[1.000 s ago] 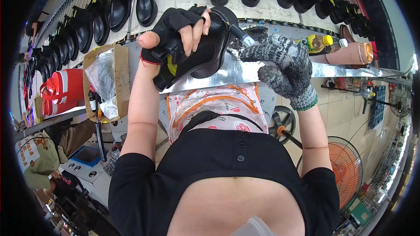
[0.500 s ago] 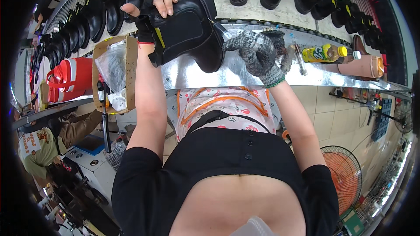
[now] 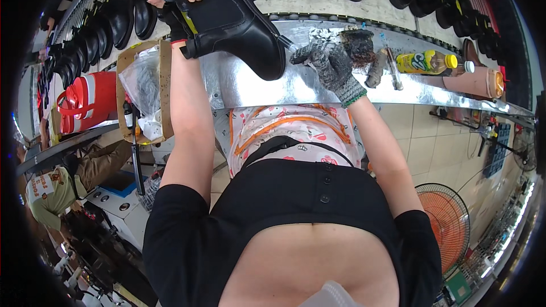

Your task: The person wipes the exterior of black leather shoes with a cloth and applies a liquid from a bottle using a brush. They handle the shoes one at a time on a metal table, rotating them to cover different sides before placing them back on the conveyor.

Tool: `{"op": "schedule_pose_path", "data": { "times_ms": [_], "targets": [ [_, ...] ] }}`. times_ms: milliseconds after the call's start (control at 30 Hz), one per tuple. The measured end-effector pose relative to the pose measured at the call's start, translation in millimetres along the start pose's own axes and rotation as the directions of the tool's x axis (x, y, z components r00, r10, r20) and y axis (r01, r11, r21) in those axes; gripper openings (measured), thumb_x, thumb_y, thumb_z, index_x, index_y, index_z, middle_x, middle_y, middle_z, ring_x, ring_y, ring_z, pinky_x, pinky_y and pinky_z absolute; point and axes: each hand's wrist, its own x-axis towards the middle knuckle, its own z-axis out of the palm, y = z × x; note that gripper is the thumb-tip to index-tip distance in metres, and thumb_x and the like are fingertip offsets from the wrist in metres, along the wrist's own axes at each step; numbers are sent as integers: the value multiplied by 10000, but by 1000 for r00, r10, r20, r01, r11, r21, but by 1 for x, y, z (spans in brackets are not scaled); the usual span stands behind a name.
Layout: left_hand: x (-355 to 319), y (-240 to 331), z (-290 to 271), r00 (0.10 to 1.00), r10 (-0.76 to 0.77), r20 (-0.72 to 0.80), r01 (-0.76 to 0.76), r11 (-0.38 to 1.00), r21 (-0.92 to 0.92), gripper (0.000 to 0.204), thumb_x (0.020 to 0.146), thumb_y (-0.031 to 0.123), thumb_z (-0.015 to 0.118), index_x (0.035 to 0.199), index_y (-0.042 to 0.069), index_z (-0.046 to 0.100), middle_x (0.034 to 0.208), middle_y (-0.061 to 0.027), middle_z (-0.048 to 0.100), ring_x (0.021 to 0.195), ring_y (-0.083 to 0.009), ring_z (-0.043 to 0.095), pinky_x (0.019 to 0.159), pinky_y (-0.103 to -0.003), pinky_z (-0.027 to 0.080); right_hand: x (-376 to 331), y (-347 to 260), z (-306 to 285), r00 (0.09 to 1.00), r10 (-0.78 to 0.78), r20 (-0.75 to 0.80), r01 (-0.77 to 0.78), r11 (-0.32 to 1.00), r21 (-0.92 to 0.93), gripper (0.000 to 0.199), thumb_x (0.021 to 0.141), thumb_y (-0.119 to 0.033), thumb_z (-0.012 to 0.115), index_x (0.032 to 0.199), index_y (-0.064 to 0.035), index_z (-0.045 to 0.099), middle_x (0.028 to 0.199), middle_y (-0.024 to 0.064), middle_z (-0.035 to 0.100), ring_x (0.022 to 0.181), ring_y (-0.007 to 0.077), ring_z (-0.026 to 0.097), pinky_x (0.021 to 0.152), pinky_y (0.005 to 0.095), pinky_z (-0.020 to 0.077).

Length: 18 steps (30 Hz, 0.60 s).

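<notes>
A black ankle boot (image 3: pixel 242 25) with a yellow tab is held on its side above the metal bench edge (image 3: pixel 250 88). My left hand (image 3: pixel 173 16), in a dark fingerless covering, grips it at the shaft, with fingertips over the upper side and the thumb sticking out. My right hand (image 3: pixel 333 68) wears a grey knitted glove with dark stains. Its fingers are closed on a slim brush-like tool (image 3: pixel 288 43) with a metallic section. The tool's tip meets the boot along the sole edge; the glove hides its handle.
A blackened block (image 3: pixel 357 45) and a clear tube (image 3: pixel 393 68) lie right of my glove, near a yellow-capped bottle (image 3: pixel 426 62) and a pink tumbler (image 3: pixel 475 85). Left stand a cardboard box (image 3: pixel 165 91) and a red cooler (image 3: pixel 91 102). Black boots (image 3: pixel 119 20) line the conveyor behind.
The boot and my left hand have shifted a little left and tilted. My right glove has moved slightly left and down, uncovering the blackened block.
</notes>
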Motion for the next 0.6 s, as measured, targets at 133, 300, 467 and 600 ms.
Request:
{"op": "schedule_pose_path", "data": {
  "times_ms": [133, 300, 467, 600],
  "targets": [
    [-15, 11, 2, 981, -49, -190, 49, 999, -7, 896, 746, 848, 232, 828, 58, 648, 884, -77, 550, 1055, -230, 450, 1056, -405, 264, -9, 6, 8, 1000, 24, -19, -23, 997, 76, 445, 953, -378, 364, 891, -103, 708, 864, 85, 690, 813, 238, 650, 758, 346, 496],
    [-22, 15, -1, 788, -30, -615, 52, 998, 18, 978, 688, 890, 215, 630, 0, 616, 710, -132, 555, 884, -292, 512, 951, -378, 378, -16, -2, 5, 985, 167, 51, -169, 985, 39, 509, 963, -414, 312, 922, -91, 704, 896, 99, 691, 834, 240, 658, 782, 341, 502],
    [-37, 27, -42, 796, -6, -605, 99, 988, 120, 1005, 691, 891, 167, 602, -10, 602, 739, -183, 593, 833, -318, 541, 940, -391, 392, -26, 9, 12, 983, 183, 26, -184, 980, 75, 541, 974, -421, 274, 930, -90, 700, 895, 100, 690, 827, 240, 652, 781, 339, 499],
    [-24, 17, -16, 643, 87, -761, 262, 909, 325, 974, 710, 873, 255, 661, -26, 625, 733, -179, 585, 878, -331, 536, 955, -410, 387, -32, 13, 12, 974, 228, 1, -228, 972, 65, 414, 962, -349, 372, 931, -97, 699, 899, 97, 688, 806, 262, 642, 778, 346, 493]
  ]
}}
